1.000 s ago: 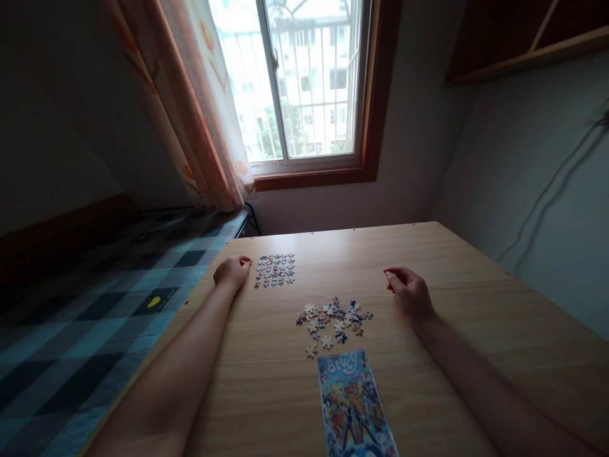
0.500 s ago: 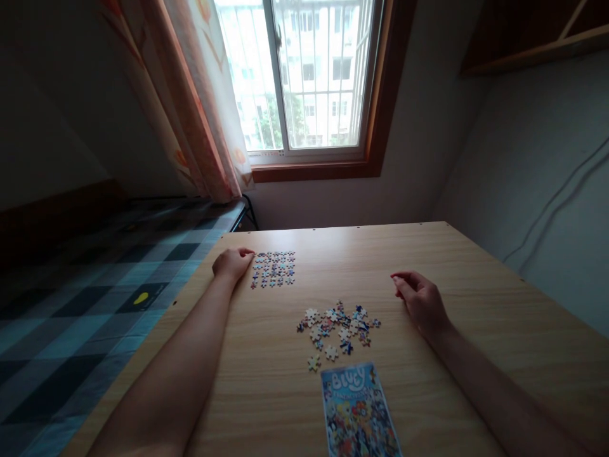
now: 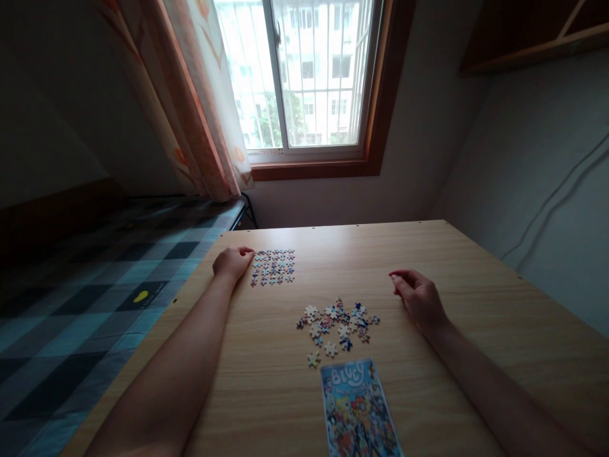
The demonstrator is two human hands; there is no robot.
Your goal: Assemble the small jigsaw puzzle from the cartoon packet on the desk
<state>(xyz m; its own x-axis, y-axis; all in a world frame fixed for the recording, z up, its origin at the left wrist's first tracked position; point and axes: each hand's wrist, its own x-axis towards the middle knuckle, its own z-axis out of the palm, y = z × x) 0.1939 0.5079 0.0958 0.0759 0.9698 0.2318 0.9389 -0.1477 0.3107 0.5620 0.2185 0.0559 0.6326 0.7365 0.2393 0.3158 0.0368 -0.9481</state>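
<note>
My left hand (image 3: 231,261) rests on the wooden table (image 3: 457,254) with its fingers curled, its fingertips touching the left edge of a neat grid of small puzzle pieces (image 3: 273,266). On the table to the right lies my right hand (image 3: 417,298), loosely curled, with nothing visible in it. Between my arms is a loose heap of puzzle pieces (image 3: 337,324), a little left of my right hand. A colourful picture card (image 3: 359,409) lies nearest to me, just below the heap.
A bed with a blue checked cover (image 3: 85,298) runs along the table's left side. Behind the table is a barred window (image 3: 304,76) with a patterned curtain (image 3: 200,101). A wall with a cable stands at the right.
The camera has tilted slightly, shifting the scene a little. Both hands stay in almost the same spots on the table.
</note>
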